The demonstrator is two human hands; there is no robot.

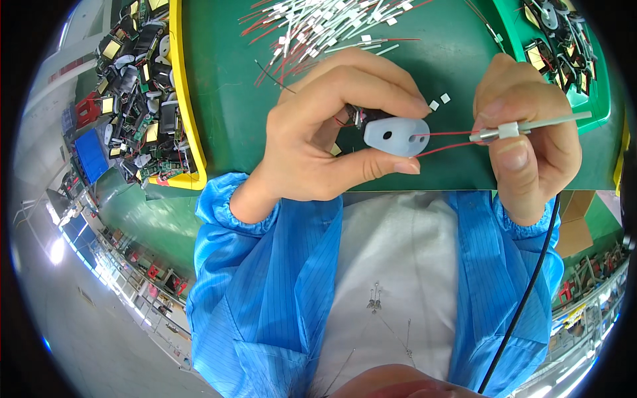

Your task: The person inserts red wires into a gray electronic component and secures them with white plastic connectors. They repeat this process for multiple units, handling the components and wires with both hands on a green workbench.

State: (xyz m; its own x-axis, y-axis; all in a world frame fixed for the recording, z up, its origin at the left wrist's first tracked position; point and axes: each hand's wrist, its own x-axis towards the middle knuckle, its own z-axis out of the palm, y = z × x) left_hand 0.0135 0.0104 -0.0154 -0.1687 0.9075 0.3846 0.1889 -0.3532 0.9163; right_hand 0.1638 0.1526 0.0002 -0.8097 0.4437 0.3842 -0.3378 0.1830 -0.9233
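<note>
My left hand (pixel 308 136) is closed on a pale blue-grey, oval plastic housing (pixel 379 142) with several holes in its face. Dark electronic parts (pixel 355 118) show behind the housing, partly hidden by my fingers. Two red wires (pixel 448 135) run from the housing's right end across to a small metal-ended component. That component, with a white square tab (pixel 508 129) and a thin white sleeve (pixel 557 121), is pinched between thumb and fingers of my right hand (pixel 536 149). Both hands are raised over the near edge of the green mat (pixel 458 56).
Many similar red-wired components (pixel 325 33) lie heaped at the back of the mat. Two small white squares (pixel 439 101) sit between my hands. On the left stands a yellow bin (pixel 190 126) full of electronic assemblies; a green bin (pixel 599 109) at right holds more. A black cable (pixel 524 305) hangs by my right sleeve.
</note>
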